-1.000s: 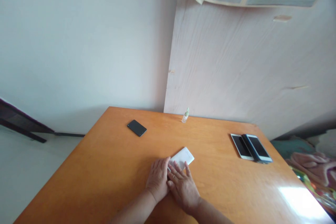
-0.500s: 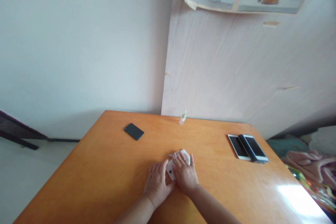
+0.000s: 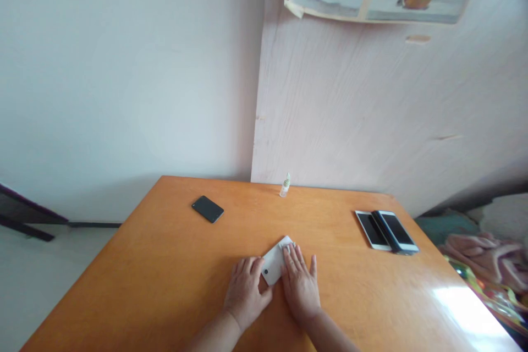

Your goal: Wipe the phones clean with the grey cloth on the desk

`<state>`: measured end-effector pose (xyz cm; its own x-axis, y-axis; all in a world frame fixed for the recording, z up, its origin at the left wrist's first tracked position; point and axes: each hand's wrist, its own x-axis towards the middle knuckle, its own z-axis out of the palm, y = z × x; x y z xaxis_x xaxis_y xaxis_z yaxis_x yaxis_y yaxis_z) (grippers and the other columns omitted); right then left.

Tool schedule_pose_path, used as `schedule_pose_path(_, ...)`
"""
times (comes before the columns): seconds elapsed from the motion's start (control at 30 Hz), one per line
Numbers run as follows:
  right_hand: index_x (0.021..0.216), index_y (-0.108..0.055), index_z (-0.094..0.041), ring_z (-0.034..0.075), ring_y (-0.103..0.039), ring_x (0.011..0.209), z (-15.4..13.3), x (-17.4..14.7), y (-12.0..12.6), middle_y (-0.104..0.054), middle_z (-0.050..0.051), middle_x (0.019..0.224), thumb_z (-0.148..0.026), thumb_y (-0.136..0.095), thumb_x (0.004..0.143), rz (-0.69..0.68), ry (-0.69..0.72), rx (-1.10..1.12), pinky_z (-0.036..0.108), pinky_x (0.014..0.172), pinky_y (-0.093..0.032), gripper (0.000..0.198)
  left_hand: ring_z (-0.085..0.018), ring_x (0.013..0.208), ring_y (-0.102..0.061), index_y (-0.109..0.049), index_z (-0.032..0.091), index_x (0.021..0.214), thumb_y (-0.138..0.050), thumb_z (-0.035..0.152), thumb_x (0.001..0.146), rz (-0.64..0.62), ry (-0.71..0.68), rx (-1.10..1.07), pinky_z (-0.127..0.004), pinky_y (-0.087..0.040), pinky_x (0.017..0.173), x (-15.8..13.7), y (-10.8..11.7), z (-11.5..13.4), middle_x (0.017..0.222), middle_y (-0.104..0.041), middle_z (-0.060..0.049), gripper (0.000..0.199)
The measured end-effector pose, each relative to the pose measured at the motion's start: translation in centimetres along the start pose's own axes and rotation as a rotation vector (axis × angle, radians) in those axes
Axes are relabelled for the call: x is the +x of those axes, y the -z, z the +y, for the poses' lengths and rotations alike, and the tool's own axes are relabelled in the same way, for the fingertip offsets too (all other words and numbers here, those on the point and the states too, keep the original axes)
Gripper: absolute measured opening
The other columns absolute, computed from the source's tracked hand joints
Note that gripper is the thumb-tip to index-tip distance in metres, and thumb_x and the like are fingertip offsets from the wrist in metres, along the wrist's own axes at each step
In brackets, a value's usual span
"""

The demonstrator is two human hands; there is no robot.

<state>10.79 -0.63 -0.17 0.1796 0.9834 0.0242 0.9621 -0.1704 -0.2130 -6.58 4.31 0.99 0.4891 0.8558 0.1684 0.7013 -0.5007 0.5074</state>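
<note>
A white phone lies slantwise on the table with its back up, a dark round camera spot near its lower left corner. My left hand curls around that corner, fingers on the left edge and thumb at the lower edge, holding it. Over the right part of the phone lies my right hand, its fingers stretched flat. Beneath those fingertips a small greyish-white bit of something shows, too covered to name.
On the wooden table, a dark phone lies back left. A small clear bottle stands near the wall. At right, a white-framed phone lies beside a phone in a dark blue case. Fabric is heaped beyond the right edge.
My right hand has slid right and down across the white phone, uncovering more of its back. My left hand keeps its hold. The whole view has shifted slightly.
</note>
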Motion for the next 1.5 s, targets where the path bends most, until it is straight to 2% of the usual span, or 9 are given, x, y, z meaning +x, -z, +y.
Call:
schedule_pose_path(0.13,0.151,-0.039,-0.016,0.027,-0.024,0.148,0.3,1.5,1.0,-0.039,0.012,0.153,-0.03,-0.027,0.102,0.007,-0.144,0.001,0.062,0.118,-0.005,0.052,-0.027,0.108,-0.054,-0.056,0.024,0.118,-0.066,0.024,0.074,-0.002,-0.001,0.01,-0.043,-0.041,0.097,0.0,0.1,0.0,0.116,-0.06,-0.007,0.046)
schedule_pose_path(0.4,0.144,-0.048,-0.031,0.025,-0.037,0.143,-2.6,-3.5,-1.5,-0.045,0.003,0.151,-0.031,-0.04,0.1,0.091,0.096,0.123,0.059,0.12,-0.006,0.045,-0.025,0.11,-0.054,-0.053,0.025,0.122,-0.065,0.018,0.074,0.04,-0.033,0.015,-0.041,-0.042,0.098,-0.2,-0.9,-1.3,0.117,-0.059,-0.005,0.05)
schedule_pose_path(0.57,0.147,-0.046,-0.026,0.027,-0.035,0.143,0.7,0.7,1.1,-0.045,0.008,0.15,-0.028,-0.035,0.101,0.114,-0.174,0.153,0.063,0.118,-0.015,0.047,-0.027,0.106,-0.057,-0.053,0.023,0.122,-0.064,0.024,0.078,0.108,-0.112,0.063,-0.044,-0.044,0.095,0.0,-1.5,-2.0,0.115,-0.061,-0.007,0.046)
schedule_pose_path(0.67,0.146,-0.047,-0.024,0.028,-0.034,0.144,0.4,0.7,0.6,-0.045,0.008,0.15,-0.027,-0.035,0.1,0.144,-0.259,0.182,0.062,0.117,-0.018,0.047,-0.027,0.104,-0.058,-0.053,0.023,0.122,-0.064,0.028,0.078,0.132,-0.137,0.087,-0.043,-0.046,0.092,0.2,-1.7,-2.5,0.113,-0.062,-0.007,0.046)
schedule_pose_path(0.87,0.14,-0.054,-0.028,0.027,-0.041,0.14,-2.3,-3.5,-3.5,-0.048,0.005,0.148,-0.038,-0.049,0.097,0.232,-0.042,0.193,0.054,0.121,-0.016,0.044,-0.026,0.099,-0.061,-0.055,0.024,0.12,-0.066,0.035,0.078,0.183,-0.198,0.104,-0.04,-0.05,0.084,0.5,-2.3,-3.4,0.11,-0.064,-0.006,0.044)
schedule_pose_path(1.1,0.144,-0.05,-0.023,0.026,-0.033,0.144,-0.7,-1.0,0.7,-0.047,0.009,0.149,-0.027,-0.039,0.1,0.183,-0.234,0.223,0.057,0.119,-0.019,0.046,-0.027,0.101,-0.06,-0.054,0.022,0.121,-0.066,0.031,0.079,0.165,-0.186,0.119,-0.043,-0.049,0.09,0.5,-1.7,-2.6,0.111,-0.063,-0.007,0.045)
schedule_pose_path(1.3,0.141,-0.053,-0.023,0.027,-0.042,0.14,-2.5,-4.9,-2.3,-0.051,0.008,0.146,-0.022,-0.049,0.093,0.214,0.073,0.254,0.053,0.119,-0.026,0.048,-0.026,0.103,-0.059,-0.055,0.022,0.121,-0.067,0.03,0.08,0.118,-0.143,0.1,-0.043,-0.049,0.091,0.3,-1.5,-2.3,0.112,-0.062,-0.007,0.043)
schedule_pose_path(1.4,0.141,-0.052,-0.023,0.023,-0.047,0.136,-1.0,-5.9,-2.9,-0.056,0.007,0.142,-0.016,-0.048,0.092,0.256,0.249,0.236,0.046,0.115,-0.037,0.05,-0.027,0.105,-0.059,-0.055,0.022,0.121,-0.067,0.026,0.078,0.117,-0.135,0.078,-0.044,-0.048,0.092,0.2,-1.4,-2.1,0.113,-0.062,-0.007,0.045)
schedule_pose_path(1.5,0.144,-0.049,-0.019,0.023,-0.045,0.137,0.9,-5.1,-2.2,-0.054,0.01,0.144,-0.012,-0.048,0.09,0.313,0.266,0.17,0.043,0.111,-0.043,0.054,-0.027,0.103,-0.06,-0.055,0.022,0.12,-0.067,0.028,0.079,0.137,-0.141,0.039,-0.045,-0.049,0.092,0.1,-1.1,-1.8,0.112,-0.063,-0.008,0.044)
